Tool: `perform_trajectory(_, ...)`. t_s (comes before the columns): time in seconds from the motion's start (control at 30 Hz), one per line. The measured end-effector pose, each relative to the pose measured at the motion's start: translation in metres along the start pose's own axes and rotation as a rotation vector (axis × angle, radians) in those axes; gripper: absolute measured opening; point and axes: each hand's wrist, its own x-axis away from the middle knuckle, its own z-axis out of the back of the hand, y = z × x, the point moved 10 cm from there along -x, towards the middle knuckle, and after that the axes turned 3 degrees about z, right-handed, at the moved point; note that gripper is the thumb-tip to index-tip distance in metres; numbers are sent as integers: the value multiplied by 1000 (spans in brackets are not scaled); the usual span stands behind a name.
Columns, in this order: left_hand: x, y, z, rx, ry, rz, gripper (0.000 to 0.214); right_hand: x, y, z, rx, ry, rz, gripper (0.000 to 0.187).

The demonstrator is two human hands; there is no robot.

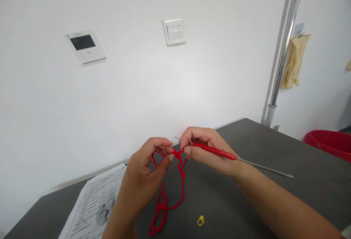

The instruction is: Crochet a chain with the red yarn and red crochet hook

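Table: dark grey top [274, 151]
Paper: printed sheet [95, 202] lying at its left end
Loose item: small yellow clip [200, 220] on the tabletop
Wall: intercom panel [85, 46], double switch [174, 31]
Right side: metal pole [282, 52], pale gloves [294, 61] hung beside it — red tub [329, 142]

Left hand [145, 169] bare, right hand [210, 151] bare, nails short and plain, forearms uncovered from behind the grip to the frame edge.

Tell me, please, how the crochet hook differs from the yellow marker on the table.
The crochet hook is long and straight, red-handled with a metal shaft; the yellow marker is small and looped. The right hand holds the hook above the table; the marker lies loose on it. The hook meets the red yarn; the marker lies apart from it.
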Motion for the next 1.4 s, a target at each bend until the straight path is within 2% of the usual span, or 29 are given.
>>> perform_trajectory(0.1,-1,-1,0,52,-1,14,15,1,1,-4,-78,-53,-50,3)
perform_trajectory(0.17,-1,-2,1,71,11,15,14,2,0,-5,5,-83,-23,1)
perform_trajectory(0.23,-1,-3,2,76,31,17,15,2,-6,-5,187,-83,96,2)
perform_trajectory(0.33,0,-4,3,85,43,31,16,4,-20,-3,464,-10,327,6)
perform_trajectory(0.43,0,-4,2,97,36,36,16,4,-22,0,582,72,391,8)
perform_trajectory(0.57,1,-3,2,102,34,34,15,1,-14,8,502,124,268,16)
perform_trajectory(0.73,2,-3,2,144,32,29,16,-2,7,20,75,167,50,21)
perform_trajectory(0.83,2,-1,2,141,30,2,18,-4,15,24,-129,209,5,19)
perform_trajectory(0.93,2,2,2,120,31,-21,18,-5,18,26,-212,248,9,14)
perform_trajectory(1.03,3,3,3,124,29,-29,18,-4,16,26,-182,244,11,10)
perform_trajectory(1.23,6,7,5,171,39,-53,20,1,-2,34,275,309,66,9)
perform_trajectory(1.3,6,8,5,179,39,-65,21,1,-1,35,299,326,76,12)
perform_trajectory(1.4,5,9,5,170,41,-77,21,-3,8,35,184,335,45,17)
